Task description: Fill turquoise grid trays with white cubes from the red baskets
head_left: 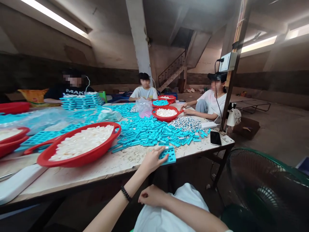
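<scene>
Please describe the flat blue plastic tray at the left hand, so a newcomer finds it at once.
On the white table, find the heap of narrow blue plastic strips. Just in front, at the near edge, the person's left hand touches the flat blue plastic tray. Unlike the strips, it is broad, with rows of holes.

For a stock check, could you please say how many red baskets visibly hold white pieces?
4: the near basket, the left-edge basket, the middle basket, and the far basket beyond it. Some may be hidden.
</scene>
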Available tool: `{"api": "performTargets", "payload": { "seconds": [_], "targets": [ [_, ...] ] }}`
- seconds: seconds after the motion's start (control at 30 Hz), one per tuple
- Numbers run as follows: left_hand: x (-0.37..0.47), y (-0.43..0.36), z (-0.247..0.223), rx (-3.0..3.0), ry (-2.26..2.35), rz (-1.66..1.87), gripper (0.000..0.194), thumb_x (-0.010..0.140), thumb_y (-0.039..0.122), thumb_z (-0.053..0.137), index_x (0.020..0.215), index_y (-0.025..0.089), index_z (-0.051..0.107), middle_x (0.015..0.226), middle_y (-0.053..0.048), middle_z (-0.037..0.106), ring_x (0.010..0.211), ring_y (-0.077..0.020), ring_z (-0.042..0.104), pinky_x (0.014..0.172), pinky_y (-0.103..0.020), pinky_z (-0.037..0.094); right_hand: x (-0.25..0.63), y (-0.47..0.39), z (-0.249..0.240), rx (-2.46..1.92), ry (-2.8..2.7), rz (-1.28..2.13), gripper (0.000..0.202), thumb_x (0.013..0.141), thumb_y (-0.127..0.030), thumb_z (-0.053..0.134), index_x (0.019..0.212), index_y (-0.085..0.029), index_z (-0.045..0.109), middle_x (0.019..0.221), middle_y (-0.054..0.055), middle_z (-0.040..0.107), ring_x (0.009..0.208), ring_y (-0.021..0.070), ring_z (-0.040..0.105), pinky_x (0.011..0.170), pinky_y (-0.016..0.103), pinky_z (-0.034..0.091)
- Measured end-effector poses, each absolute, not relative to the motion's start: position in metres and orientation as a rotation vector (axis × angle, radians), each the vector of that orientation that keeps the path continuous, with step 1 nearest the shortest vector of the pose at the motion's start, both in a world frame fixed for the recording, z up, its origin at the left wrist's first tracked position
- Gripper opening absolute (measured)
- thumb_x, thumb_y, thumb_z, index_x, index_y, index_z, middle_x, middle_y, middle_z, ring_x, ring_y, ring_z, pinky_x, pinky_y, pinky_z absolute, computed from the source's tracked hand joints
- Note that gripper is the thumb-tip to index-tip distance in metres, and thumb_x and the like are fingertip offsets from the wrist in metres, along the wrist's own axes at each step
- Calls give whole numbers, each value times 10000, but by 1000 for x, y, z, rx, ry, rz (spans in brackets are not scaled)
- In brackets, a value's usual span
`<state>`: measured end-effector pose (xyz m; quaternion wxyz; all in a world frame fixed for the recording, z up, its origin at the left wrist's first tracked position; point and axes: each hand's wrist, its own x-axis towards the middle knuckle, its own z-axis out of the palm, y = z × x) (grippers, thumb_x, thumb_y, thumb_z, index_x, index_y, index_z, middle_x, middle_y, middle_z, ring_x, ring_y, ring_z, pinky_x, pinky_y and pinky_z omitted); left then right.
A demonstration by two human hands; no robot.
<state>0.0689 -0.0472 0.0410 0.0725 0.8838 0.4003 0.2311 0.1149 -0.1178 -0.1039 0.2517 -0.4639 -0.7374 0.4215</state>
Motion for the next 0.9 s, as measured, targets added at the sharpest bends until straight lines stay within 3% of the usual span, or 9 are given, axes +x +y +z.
{"api": "performTargets", "payload": {
  "seconds": [0.33,0.43,0.53,0.73,0.9],
  "targets": [
    [74,-54,51,2724,1252,539,539,910,471,519,1377,214,600,1412,-107,616,1256,-318,609,1020,-396,490,119,-119,-96,-1292,-2022,1195,192,843,-125,618,883,-215,783,806,-35,751,814,150,704,716,183,484],
    [71,-57,44,2690,1255,594,539,921,482,516,1403,246,575,1439,-83,596,1317,-312,564,1115,-437,412,120,-119,-92,-1330,-2059,1206,169,856,-141,626,885,-215,776,841,-34,758,839,160,708,728,189,488],
    [68,-58,35,2662,1235,664,551,942,474,500,1441,241,533,1469,-90,563,1368,-311,515,1208,-523,255,123,-126,-76,-1315,-2163,1192,167,882,-150,617,931,-208,766,894,-22,766,876,166,712,742,190,488],
    [65,-54,24,2683,1200,624,600,969,483,478,1502,209,450,1532,-121,487,1449,-304,407,1218,-547,189,142,-187,23,-860,-2464,1214,130,859,-161,635,888,-189,758,823,-20,741,786,133,679,666,173,462],
    [64,-53,20,2723,1197,652,623,995,530,424,1535,220,398,1552,-121,464,1448,-299,405,1218,-517,188,180,-269,108,-326,-1978,1105,384,1001,-505,440,1004,-256,731,861,15,704,798,145,662,734,251,527]
  ]
}}
